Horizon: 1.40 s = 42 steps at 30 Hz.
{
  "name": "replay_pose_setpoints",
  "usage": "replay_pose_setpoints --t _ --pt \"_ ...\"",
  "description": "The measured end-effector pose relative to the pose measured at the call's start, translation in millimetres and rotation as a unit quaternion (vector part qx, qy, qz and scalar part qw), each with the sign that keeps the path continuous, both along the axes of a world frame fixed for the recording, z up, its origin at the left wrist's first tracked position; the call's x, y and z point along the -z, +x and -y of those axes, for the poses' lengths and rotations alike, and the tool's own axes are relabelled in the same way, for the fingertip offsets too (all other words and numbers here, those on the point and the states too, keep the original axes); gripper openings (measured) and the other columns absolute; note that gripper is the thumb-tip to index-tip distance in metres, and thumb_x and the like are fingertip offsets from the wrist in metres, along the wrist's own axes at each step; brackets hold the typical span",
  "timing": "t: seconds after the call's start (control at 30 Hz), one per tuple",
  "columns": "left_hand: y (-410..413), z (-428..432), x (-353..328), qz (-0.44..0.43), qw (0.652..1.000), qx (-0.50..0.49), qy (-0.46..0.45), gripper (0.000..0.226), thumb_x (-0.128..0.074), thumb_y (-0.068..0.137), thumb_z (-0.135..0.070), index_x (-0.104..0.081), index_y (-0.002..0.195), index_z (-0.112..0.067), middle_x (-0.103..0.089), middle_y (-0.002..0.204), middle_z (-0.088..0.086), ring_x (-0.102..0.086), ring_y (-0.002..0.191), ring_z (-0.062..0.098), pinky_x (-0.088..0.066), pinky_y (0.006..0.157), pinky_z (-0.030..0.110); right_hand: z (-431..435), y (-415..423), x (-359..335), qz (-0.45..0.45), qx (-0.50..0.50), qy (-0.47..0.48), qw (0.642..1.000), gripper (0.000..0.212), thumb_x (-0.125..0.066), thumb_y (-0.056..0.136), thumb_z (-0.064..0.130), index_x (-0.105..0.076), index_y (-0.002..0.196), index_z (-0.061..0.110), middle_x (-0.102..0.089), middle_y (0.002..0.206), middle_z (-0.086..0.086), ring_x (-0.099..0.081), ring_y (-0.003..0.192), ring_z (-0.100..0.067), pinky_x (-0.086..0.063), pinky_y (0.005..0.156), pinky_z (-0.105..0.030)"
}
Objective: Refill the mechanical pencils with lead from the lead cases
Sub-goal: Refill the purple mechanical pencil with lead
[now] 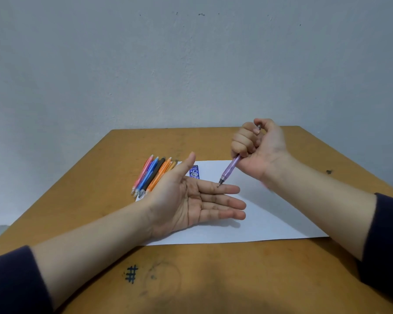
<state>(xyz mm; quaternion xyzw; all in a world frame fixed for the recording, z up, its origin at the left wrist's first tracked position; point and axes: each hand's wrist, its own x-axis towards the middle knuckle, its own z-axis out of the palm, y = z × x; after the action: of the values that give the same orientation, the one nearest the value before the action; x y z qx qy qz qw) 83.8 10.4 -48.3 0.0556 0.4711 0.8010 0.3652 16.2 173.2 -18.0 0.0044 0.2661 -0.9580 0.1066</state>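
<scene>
Up goes the right hand [256, 143] over the brown wooden bench [213, 268], its grip a fist round the translucent purple mechanical pencil [230, 169]. The thumb is at the button end and the tip points down toward seven o'clock, at or just above the index finger of the left hand [191, 205]. That left grip is wide, palm up over the white paper sheet [270, 211], holding nothing. It looks like a click-test for lead; any lead is too fine to see. At ten o'clock from the palm lies the row of pink, blue, black and orange mechanical pencils [152, 173], and at twelve o'clock the small blue lead case [194, 172], partly behind the thumb. Which pencils are filled, I can't tell. Likely most remain.
</scene>
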Motion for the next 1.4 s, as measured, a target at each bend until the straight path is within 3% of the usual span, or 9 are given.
replay_pose_setpoints --t 0.4,0.83,1.4 --pt "1.1 -1.0 1.3 -0.014 1.000 0.024 -0.010 0.092 -0.028 0.087 -0.066 -0.061 0.111 0.015 -0.063 0.107 0.035 -0.065 0.098 0.045 -0.059 0.080 0.036 -1.2 -1.5 1.7 0.000 0.011 0.004 1.000 0.025 -0.039 0.067 0.016 -0.027 0.044 0.017 -0.016 0.037 0.004 -0.015 0.026 -0.012 -0.008 0.034 -0.017" --pt "0.9 -0.3 2.8 -0.021 0.999 0.030 -0.020 0.095 -0.025 0.087 -0.069 -0.061 0.112 0.014 -0.063 0.108 0.035 -0.064 0.101 0.044 -0.057 0.085 0.037 -0.5 -1.1 4.0 0.002 0.000 -0.009 1.000 0.025 -0.036 0.068 0.013 -0.029 0.044 0.015 -0.018 0.036 0.004 -0.016 0.026 -0.012 -0.009 0.032 -0.016" --pt "1.9 -0.5 0.2 -0.009 1.000 0.009 -0.015 0.092 -0.026 0.087 -0.068 -0.067 0.103 0.014 -0.065 0.103 0.033 -0.066 0.097 0.043 -0.058 0.082 0.037 -0.2 -0.1 2.6 -0.006 -0.027 -0.020 0.999 0.029 -0.040 0.072 0.020 -0.029 0.046 0.016 -0.018 0.037 0.005 -0.017 0.027 -0.011 -0.011 0.032 -0.017"
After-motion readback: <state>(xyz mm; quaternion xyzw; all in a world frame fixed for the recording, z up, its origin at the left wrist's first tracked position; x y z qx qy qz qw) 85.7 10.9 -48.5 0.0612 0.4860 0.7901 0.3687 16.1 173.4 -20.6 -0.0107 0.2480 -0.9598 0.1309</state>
